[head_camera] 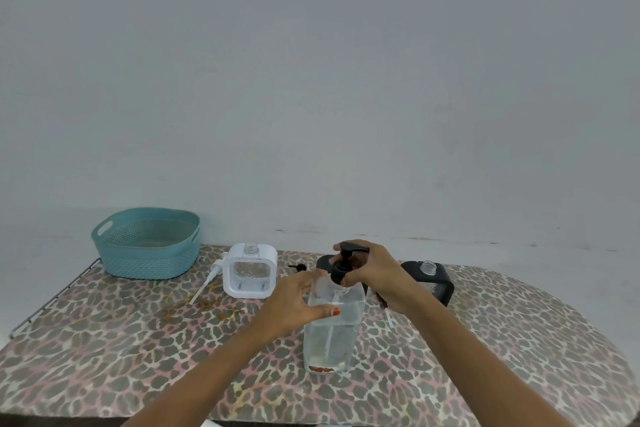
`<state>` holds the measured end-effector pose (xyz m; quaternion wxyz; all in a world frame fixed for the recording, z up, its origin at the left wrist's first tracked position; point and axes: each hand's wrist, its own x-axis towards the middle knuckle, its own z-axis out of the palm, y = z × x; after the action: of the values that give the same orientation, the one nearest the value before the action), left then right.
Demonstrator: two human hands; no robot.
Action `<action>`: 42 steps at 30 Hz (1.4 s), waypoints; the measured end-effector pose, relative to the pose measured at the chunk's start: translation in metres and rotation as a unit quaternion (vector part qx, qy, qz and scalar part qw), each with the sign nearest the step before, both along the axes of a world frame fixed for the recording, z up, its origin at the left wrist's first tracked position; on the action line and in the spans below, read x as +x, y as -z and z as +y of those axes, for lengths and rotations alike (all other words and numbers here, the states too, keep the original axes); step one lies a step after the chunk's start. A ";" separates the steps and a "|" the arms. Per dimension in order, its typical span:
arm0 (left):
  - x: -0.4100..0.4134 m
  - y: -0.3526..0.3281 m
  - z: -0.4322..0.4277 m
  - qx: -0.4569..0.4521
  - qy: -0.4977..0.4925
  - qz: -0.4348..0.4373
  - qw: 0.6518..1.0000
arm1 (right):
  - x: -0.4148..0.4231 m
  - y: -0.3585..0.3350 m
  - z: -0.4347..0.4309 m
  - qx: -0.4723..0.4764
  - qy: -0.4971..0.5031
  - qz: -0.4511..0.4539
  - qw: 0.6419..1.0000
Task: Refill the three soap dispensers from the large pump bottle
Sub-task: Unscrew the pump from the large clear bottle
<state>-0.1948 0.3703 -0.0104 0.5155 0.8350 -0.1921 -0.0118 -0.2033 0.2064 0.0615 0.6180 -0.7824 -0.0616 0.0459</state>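
Left hand (296, 302) wraps clear bottle (330, 340) shoulder on bench (138, 340); right hand (375, 276) pinches black pump (346, 255) collar. Bottle likely heavy, rigid, slick; steady body, twist at collar.

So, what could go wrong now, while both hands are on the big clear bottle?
The right hand grips the black pump while the left hand holds the large pump bottle only near its shoulder; the tall bottle could tip and spill.
The white dispenser and black dispenser stand open nearby; a bump could knock them over.
The white pump lies on the cloth and may pick up dirt.
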 end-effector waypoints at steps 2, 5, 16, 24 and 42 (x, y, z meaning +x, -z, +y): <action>-0.001 -0.002 -0.002 -0.001 0.000 -0.004 1.000 | 0.000 0.003 0.000 0.039 -0.004 0.019 0.999; -0.001 -0.003 -0.002 0.003 0.006 -0.021 1.000 | 0.000 0.010 0.004 -0.076 0.051 -0.030 0.995; -0.001 -0.002 -0.001 -0.010 0.005 -0.020 1.000 | -0.002 0.013 0.005 -0.099 0.048 -0.003 0.994; -0.001 -0.003 0.000 -0.022 0.005 -0.017 1.000 | -0.001 0.011 0.002 -0.031 0.049 0.006 0.998; -0.004 0.002 0.000 -0.038 -0.004 -0.016 0.999 | -0.023 -0.048 -0.013 -0.056 0.180 -0.195 0.963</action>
<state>-0.1987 0.3704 -0.0123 0.5435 0.8159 -0.1970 0.0112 -0.2258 0.1933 0.1091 0.5478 -0.8075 -0.0363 -0.2157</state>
